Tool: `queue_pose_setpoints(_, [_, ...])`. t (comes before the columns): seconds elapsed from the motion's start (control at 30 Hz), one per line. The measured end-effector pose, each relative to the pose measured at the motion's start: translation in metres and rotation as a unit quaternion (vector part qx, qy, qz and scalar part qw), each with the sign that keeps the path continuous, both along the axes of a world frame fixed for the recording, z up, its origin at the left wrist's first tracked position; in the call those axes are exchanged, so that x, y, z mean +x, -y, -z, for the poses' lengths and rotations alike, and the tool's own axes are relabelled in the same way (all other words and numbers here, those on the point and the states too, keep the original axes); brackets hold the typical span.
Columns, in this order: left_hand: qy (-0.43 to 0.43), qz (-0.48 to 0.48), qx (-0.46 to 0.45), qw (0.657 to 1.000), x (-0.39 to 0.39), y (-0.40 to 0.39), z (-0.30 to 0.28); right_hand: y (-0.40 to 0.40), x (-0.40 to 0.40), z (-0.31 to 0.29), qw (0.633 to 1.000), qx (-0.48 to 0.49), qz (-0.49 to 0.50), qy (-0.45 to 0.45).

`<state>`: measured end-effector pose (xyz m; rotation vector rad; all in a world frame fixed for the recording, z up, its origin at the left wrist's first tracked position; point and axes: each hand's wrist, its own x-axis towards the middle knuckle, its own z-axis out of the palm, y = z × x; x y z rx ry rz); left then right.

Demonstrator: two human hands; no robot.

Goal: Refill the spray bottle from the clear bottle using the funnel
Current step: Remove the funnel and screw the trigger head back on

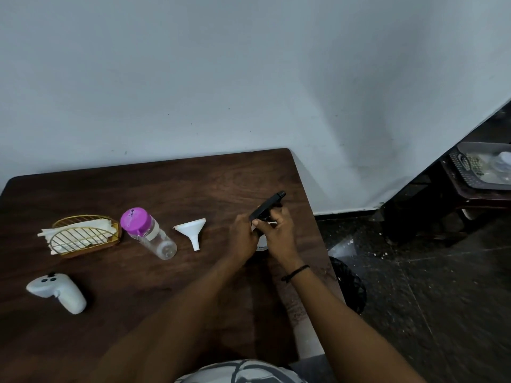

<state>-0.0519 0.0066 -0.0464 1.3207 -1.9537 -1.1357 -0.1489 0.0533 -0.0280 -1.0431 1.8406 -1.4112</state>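
Observation:
The spray bottle stands near the right edge of the dark wooden table [138, 189]. Its black trigger head [269, 204] sticks out above my hands, and a bit of pale body shows below them. My left hand [243, 239] wraps the bottle from the left. My right hand [280, 230] curls round the black head from the right. The clear bottle [154, 236] with a purple cap stands tilted in the wide view at centre left. A white funnel [192, 230] lies on its side between that bottle and my hands.
A gold wire holder with white napkins [83, 234] sits at the left. A white game controller [58, 293] lies at the front left. A dark bin [349, 286] stands on the floor by the table's right edge. A tray [481, 170] rests on a low stand at far right.

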Motion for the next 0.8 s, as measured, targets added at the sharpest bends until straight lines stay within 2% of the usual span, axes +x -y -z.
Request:
queue_pose_setpoints(0.17, [-0.044, -0.064, 0.004, 0.997, -0.006, -0.012, 0.001, -0.001, 0.020, 0.002, 0.995, 0.009, 0.095, -0.019])
queue_pose_setpoints(0.3, [-0.048, -0.109, 0.013, 0.993, -0.012, -0.018, 0.001, -0.004, 0.026, 0.002, 0.993, -0.002, 0.115, -0.031])
queue_pose_setpoints(0.37, [-0.037, -0.100, 0.009, 0.994, -0.009, -0.019, 0.000, -0.006, 0.024, 0.005, 0.994, -0.006, 0.103, -0.044])
queue_pose_setpoints(0.53, [-0.014, -0.029, 0.010, 0.999, -0.001, -0.012, 0.006, -0.012, 0.022, 0.007, 0.995, -0.019, 0.100, -0.011])
queue_pose_setpoints(0.63, [-0.007, 0.008, 0.026, 1.000, 0.004, -0.010, 0.007, -0.011, 0.018, 0.005, 0.998, -0.010, 0.061, -0.011])
queue_pose_setpoints(0.8, [0.045, 0.031, -0.023, 0.998, 0.010, -0.003, 0.007, -0.008, 0.015, 0.004, 0.998, -0.012, 0.058, -0.019])
